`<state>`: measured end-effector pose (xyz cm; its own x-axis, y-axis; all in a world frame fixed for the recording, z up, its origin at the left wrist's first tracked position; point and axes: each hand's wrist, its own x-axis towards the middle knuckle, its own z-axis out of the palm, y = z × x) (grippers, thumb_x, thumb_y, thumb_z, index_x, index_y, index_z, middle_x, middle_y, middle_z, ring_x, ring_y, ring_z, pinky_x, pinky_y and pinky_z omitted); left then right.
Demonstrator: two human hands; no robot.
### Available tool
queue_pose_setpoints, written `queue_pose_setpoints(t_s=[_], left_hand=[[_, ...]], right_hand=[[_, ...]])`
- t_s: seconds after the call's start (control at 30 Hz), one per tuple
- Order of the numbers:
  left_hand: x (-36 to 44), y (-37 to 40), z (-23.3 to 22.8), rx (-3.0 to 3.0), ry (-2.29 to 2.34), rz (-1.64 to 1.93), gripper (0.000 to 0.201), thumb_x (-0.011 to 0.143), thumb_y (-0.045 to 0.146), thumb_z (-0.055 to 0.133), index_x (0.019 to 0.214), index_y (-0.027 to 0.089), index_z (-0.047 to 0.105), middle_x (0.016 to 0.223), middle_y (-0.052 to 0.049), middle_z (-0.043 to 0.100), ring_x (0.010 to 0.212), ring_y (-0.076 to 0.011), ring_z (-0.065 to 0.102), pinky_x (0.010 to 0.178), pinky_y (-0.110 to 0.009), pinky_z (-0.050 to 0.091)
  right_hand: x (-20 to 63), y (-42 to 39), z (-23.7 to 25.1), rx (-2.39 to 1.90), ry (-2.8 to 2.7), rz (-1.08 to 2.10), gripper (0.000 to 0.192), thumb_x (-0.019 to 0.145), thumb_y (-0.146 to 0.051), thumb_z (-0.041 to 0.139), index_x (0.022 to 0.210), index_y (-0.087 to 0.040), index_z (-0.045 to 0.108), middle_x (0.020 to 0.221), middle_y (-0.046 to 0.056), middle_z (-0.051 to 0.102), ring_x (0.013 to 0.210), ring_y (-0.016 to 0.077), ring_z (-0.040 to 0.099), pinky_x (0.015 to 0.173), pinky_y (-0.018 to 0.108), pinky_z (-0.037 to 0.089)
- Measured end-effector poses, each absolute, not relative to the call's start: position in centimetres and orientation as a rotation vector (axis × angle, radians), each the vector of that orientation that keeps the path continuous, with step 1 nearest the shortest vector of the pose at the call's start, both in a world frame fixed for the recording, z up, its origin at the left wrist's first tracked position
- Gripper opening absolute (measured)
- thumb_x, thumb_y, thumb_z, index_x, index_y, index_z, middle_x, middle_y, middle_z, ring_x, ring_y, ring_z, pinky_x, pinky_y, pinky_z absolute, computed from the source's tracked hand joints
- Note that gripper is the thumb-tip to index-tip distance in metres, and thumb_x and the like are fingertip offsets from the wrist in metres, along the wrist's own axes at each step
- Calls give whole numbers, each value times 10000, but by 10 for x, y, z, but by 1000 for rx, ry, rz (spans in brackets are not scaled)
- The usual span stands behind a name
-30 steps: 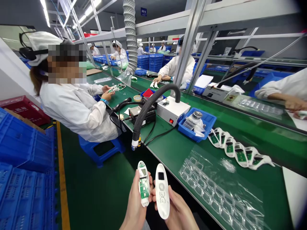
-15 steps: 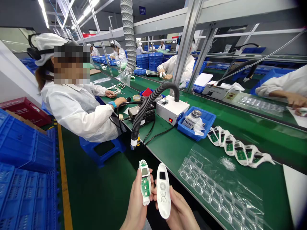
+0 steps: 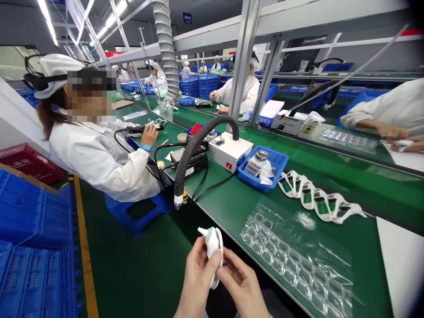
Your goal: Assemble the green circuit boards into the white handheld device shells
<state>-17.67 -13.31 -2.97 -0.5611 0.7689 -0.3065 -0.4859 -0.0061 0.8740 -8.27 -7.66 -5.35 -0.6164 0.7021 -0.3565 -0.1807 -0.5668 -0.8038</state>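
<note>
In front of me is a white ear thermometer body (image 3: 211, 244), turned side-on with its pointed probe tip facing up and left. My left hand (image 3: 196, 276) wraps around it, thumb along its side. Against the body lies the white front cover (image 3: 220, 240), its edge towards me and a dark seam showing between the two parts. My right hand (image 3: 241, 278) grips the cover's lower right side with bent fingers. The circuit board and the cover's button side are turned out of sight.
On the green bench, a clear blister tray (image 3: 281, 256) and a row of thermometer housings with circuit boards (image 3: 308, 196) lie to the right. Beyond are a blue bin (image 3: 280, 165), a white box (image 3: 228, 152) and a black hose (image 3: 180, 176). A co-worker (image 3: 96, 154) sits at left.
The body and cover, held apart side by side before, are now together and turned side-on. Both hands have closed in. The co-worker at left now holds a black tool.
</note>
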Motion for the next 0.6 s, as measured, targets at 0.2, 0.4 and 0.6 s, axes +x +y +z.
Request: queue_pose_setpoints(t_s=[0.2,0.4,0.6], left_hand=[[-168,-127,-33,397,1398,1675,319,794,342,681,1079,206,638,902,-63,638,852,-192,585,764,-260,481],[-159,-123,-36,419,1369,1581,336,793,366,677,1079,191,663,1072,-102,667,979,-232,603,901,-320,468],[-143,-116,-24,458,1282,1487,372,737,435,715,983,156,708,897,-111,704,823,-226,638,761,-302,503]], right_hand=[[-75,-75,-51,-900,-1042,2160,455,561,-333,864,983,-206,753,996,106,718,863,285,676,790,368,544],[-62,-72,-47,-801,-1360,1972,347,735,-350,742,1062,-236,732,938,86,672,825,241,629,717,299,510],[-22,-48,-36,-914,-1573,1556,200,742,-335,733,925,-254,746,875,69,645,811,214,587,744,293,461]])
